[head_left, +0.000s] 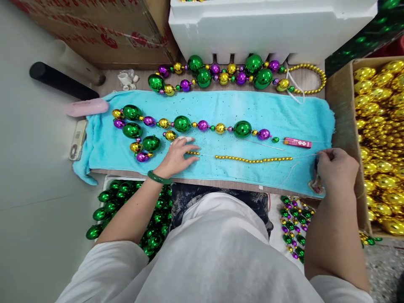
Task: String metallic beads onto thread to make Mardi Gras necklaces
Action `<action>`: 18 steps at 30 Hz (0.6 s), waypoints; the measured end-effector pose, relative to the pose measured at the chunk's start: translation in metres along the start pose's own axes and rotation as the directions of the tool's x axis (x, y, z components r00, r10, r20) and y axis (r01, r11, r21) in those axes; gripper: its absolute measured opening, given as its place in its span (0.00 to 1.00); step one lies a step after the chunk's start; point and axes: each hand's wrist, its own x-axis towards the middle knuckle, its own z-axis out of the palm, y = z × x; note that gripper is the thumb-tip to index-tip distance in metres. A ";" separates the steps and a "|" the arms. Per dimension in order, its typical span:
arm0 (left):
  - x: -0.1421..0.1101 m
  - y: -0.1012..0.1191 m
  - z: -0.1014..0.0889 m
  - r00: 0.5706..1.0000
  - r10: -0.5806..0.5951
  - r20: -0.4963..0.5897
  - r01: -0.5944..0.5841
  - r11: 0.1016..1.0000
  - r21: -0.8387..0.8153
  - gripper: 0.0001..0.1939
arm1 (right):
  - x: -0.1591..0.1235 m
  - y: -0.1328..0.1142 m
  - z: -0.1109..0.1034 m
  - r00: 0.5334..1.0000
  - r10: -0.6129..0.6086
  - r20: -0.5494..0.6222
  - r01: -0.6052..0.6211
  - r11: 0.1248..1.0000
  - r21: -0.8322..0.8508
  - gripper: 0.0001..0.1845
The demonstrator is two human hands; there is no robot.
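My left hand (pixel 181 153), a green bangle (pixel 159 177) at its wrist, lies with fingers spread over the near end of a bead strand. Short gold beads (pixel 193 152) show by its fingertips, and a gold bead (pixel 170 135) sits just behind it. At the right, my right hand (pixel 337 167) pinches a thin string (pixel 304 156). Small gold beads (pixel 254 160) are threaded along that string, with bare string on both sides of them. A larger strand of green, purple and gold beads (pixel 203 125) lies folded on the blue towel (pixel 208 103).
A pink and white packet (pixel 297 143) lies on the towel. Behind it are a finished-looking bead necklace (pixel 224 78) and a white foam box (pixel 268 35). A carton of gold beads (pixel 344 105) stands right; green beads (pixel 154 240) fill a container below left. A black rod (pixel 63 80) projects left.
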 end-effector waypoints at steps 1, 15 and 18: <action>0.000 0.000 -0.008 1.000 -0.004 0.018 0.004 1.000 -0.031 0.18 | 0.000 0.000 0.000 1.000 0.000 0.004 0.000 1.000 -0.007 0.15; 0.002 0.004 -0.061 0.943 -0.098 -0.317 0.180 0.954 0.240 0.12 | 0.002 0.006 0.003 1.000 -0.023 -0.011 0.023 1.000 0.003 0.12; 0.003 0.011 -0.047 0.972 -0.001 -0.237 0.058 0.971 0.233 0.13 | 0.000 0.004 0.001 1.000 -0.019 -0.015 0.019 1.000 -0.003 0.13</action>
